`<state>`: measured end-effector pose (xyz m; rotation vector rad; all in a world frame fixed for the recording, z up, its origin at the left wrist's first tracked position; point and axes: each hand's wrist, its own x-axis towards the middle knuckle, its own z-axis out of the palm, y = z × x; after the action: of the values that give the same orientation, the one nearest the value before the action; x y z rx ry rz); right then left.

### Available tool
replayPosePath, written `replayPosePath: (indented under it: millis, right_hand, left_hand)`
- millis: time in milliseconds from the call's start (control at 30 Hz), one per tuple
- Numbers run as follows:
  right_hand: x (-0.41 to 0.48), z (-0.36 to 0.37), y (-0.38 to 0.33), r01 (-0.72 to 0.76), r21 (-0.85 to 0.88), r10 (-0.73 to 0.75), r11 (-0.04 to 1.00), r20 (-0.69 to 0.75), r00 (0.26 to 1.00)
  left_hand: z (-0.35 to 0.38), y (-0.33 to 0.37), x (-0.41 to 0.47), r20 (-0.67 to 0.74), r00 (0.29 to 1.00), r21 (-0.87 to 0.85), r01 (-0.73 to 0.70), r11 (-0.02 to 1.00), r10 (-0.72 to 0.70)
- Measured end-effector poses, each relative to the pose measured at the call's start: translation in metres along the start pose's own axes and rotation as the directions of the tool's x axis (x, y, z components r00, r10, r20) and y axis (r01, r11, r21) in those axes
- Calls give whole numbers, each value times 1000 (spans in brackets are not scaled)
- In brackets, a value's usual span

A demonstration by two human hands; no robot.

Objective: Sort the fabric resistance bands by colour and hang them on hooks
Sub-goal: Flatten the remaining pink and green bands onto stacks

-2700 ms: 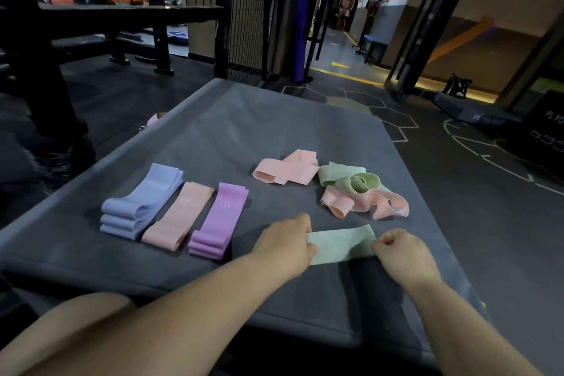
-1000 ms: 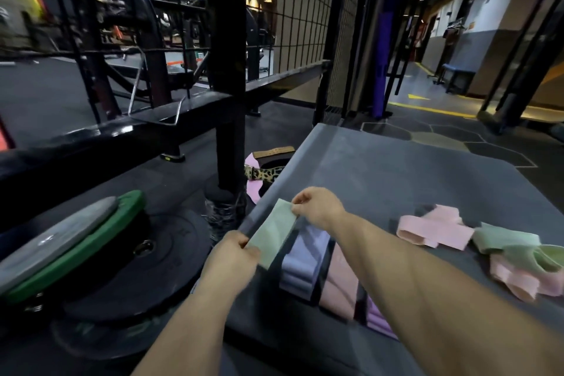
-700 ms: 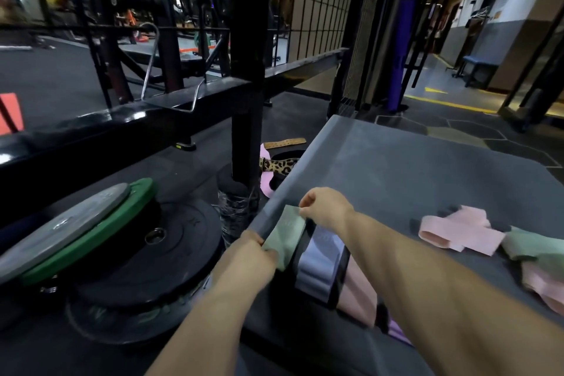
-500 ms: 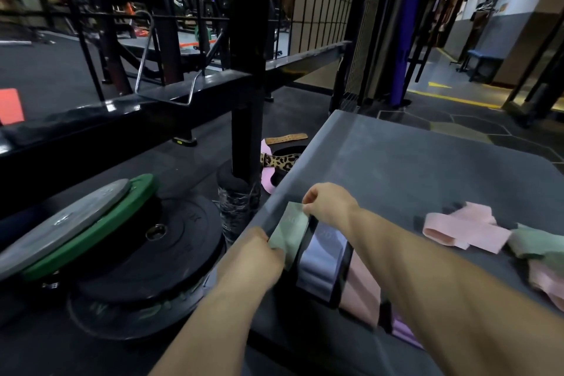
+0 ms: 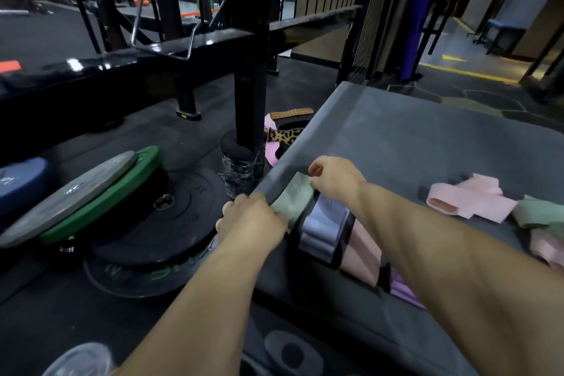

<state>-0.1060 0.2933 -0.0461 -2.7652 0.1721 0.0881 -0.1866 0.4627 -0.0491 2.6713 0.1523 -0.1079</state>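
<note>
1. At mat (image 5: 412,137) left edge: green band (image 5: 293,200), low over it, just beside lilac band (image 5: 323,227).
2. Left hand (image 5: 250,223) pinches near end; right hand (image 5: 334,177) pinches far end.
3. Advice: set it flat, parallel, clear of edge; release both ends together.

Dim gym with black steel rack (image 5: 252,40), stacked weight plates (image 5: 122,207), dark rubber floor (image 5: 45,314)

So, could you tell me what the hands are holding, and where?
The pale green fabric band: left hand grips its near end, right hand pinches its far end.
</note>
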Motion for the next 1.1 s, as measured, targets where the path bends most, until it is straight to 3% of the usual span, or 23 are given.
replayPosePath:
  millis: [167,300,367,533,733,867,1100]
  right_hand:
    - [0,-4,7,123,-29,-123,992,-16,992]
    - [-12,-10,7,293,-218,-282,931,80,956]
    - [-18,-10,7,335,-287,-301,898,156,941]
    - [-22,1,10,384,-442,-323,810,210,923]
    - [-18,7,15,368,-392,-314,843,195,929]
    - [-22,5,16,359,-317,-325,878,156,933]
    - [-50,-18,31,325,-234,-315,916,80,946]
  left_hand:
    - [4,-3,5,-8,994,-33,-109,993,109]
    - [8,-2,12,159,964,11,-216,976,212]
    - [11,-1,13,228,949,46,-234,971,218]
    - [18,-4,16,201,954,72,-241,968,223]
    - [22,-4,21,286,942,133,-219,967,174]
    - [15,-1,15,204,963,58,-193,979,178]
    - [2,18,2,132,965,94,-240,966,227]
